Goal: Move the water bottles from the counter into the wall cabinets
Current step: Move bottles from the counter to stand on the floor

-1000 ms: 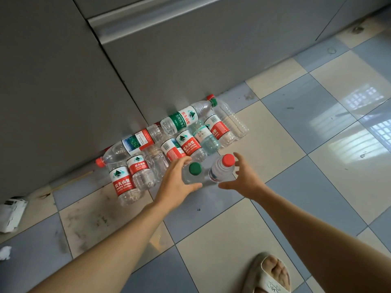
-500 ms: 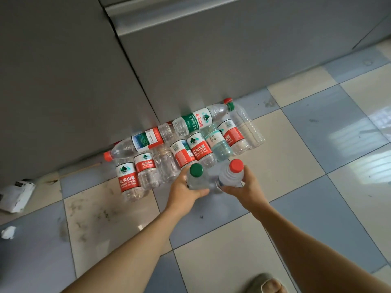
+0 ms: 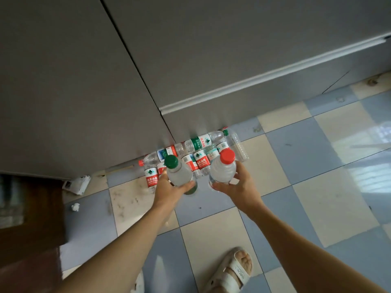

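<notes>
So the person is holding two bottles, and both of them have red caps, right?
Not quite. The head view shows only the right hand holds a red-capped bottle. The bottle in the left hand has a green cap. Two bottles are held, yes.

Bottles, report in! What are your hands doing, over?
Left hand grips green-capped bottle; right hand grips red-capped bottle. Both lifted clear of floor pile. Grey cabinet doors shut ahead.
</notes>
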`<action>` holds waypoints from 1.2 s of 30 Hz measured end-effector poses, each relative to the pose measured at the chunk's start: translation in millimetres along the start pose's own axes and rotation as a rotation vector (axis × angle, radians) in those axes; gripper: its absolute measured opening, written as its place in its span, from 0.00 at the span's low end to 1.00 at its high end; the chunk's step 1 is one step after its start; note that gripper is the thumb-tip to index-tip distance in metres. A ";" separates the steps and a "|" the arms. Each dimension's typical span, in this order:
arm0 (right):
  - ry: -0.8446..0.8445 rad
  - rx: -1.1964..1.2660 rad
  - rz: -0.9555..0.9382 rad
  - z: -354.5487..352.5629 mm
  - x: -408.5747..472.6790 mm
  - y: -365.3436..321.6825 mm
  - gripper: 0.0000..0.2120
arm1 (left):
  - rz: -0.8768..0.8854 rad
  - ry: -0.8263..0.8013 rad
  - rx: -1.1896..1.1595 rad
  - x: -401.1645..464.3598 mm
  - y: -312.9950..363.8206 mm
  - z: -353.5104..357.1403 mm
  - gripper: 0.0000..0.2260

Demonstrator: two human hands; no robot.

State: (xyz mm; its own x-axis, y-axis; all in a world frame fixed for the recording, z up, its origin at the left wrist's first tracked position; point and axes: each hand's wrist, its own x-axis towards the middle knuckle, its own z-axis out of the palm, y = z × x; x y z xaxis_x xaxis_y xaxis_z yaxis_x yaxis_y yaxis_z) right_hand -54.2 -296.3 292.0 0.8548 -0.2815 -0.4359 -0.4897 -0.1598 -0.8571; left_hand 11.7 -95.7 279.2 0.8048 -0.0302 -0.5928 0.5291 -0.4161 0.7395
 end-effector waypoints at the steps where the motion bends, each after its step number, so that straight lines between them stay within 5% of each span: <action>1: -0.007 -0.005 -0.012 -7.8 -11.5 -25.5 0.35 | 0.019 0.007 -0.013 -18.5 22.2 -9.0 0.33; 13: -0.055 -0.070 -0.186 -87.5 -145.8 -349.4 0.31 | 0.366 0.044 -0.031 -214.6 291.7 -169.6 0.22; 24: 0.139 0.087 -0.466 -29.4 -236.7 -602.9 0.26 | 0.750 0.108 -0.116 -319.8 463.9 -365.4 0.25; 36: 0.165 0.273 -0.832 -8.4 -281.9 -869.0 0.31 | 1.133 0.235 -0.300 -406.9 676.7 -525.8 0.16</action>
State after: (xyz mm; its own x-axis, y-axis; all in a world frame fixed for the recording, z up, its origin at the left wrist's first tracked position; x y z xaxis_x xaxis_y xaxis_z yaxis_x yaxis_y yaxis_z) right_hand 128.8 -86.0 1162.1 0.8693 -0.3109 0.3842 0.3550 -0.1481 -0.9231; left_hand 183.7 112.9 1188.5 0.8668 -0.0629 0.4946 -0.4970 -0.0307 0.8672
